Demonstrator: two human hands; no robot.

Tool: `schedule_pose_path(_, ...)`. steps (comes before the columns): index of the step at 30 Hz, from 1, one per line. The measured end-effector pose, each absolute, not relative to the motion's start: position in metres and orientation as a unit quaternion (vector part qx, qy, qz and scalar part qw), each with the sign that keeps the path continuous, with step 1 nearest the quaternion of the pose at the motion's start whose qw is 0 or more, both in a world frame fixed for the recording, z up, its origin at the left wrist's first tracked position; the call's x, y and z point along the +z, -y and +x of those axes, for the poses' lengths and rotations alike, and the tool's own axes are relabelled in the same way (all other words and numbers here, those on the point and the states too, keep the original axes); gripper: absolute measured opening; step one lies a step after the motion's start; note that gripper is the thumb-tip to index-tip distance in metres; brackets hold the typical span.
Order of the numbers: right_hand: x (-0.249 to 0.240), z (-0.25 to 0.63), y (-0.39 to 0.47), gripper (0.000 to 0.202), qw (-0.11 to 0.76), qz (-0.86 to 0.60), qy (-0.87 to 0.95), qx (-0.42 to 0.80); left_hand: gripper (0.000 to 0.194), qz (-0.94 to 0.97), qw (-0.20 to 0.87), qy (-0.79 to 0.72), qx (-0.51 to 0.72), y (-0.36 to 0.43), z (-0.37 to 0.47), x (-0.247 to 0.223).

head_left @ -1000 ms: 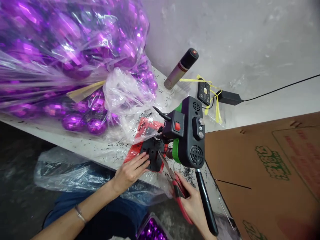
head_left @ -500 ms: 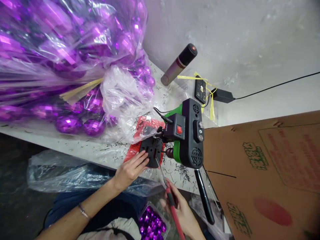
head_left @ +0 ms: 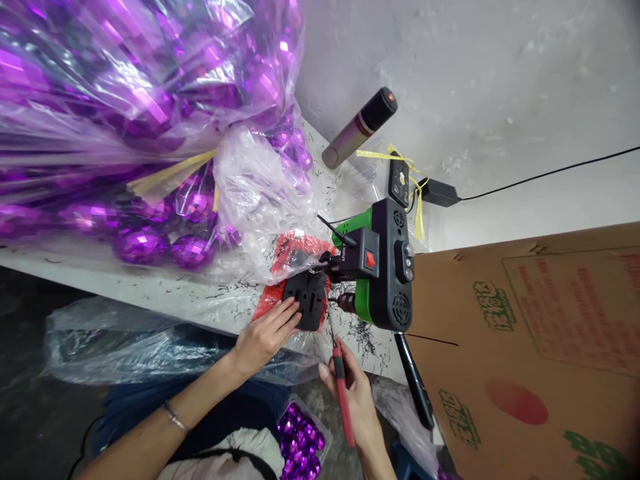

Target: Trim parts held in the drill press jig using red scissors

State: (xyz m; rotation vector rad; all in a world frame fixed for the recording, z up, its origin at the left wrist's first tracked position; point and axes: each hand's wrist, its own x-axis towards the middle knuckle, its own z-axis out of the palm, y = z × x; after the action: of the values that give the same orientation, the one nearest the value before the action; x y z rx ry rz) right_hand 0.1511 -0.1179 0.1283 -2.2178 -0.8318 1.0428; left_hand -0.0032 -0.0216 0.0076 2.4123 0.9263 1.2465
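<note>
My surface [head_left: 150,283] has a narrow strip of room along its near edge; a cardboard box [head_left: 500,360] walls the right, a bag of purple balls [head_left: 150,80] crowds the left. Just left of the machine [head_left: 395,267] lies the black plate [head_left: 313,310]. My hands are apart: left hand [head_left: 267,333] flat on the plate, right hand [head_left: 357,393] clamped on the scissors [head_left: 340,380].

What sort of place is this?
Probably a small workshop: there's a machine that looks like a bench drill, black scraps scattered on the white table, and a big bag of shiny purple balls.
</note>
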Motion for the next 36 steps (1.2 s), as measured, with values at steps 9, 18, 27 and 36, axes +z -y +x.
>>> schedule_pose_path(9, 0.114, 0.133, 0.127, 0.064, 0.333, -0.823, 0.272, 0.372, 0.034, 0.836, 0.15, -0.318, 0.421, 0.021, -0.005, 0.009)
schedule_pose_path(18, 0.114, 0.122, 0.128, 0.076, 0.359, -0.832, 0.255, 0.338, 0.032, 0.832, 0.152, -0.308, 0.436, 0.019, -0.006, 0.009)
schedule_pose_path(27, 0.113, 0.117, 0.119, 0.084, 0.377, -0.836, 0.238, 0.321, 0.024, 0.838, 0.111, -0.31, 0.436, 0.017, -0.005, 0.012)
schedule_pose_path(36, 0.113, 0.113, 0.119, 0.084, 0.382, -0.843, 0.231, 0.301, 0.029, 0.838, 0.13, -0.303, 0.435, 0.018, -0.007, 0.01)
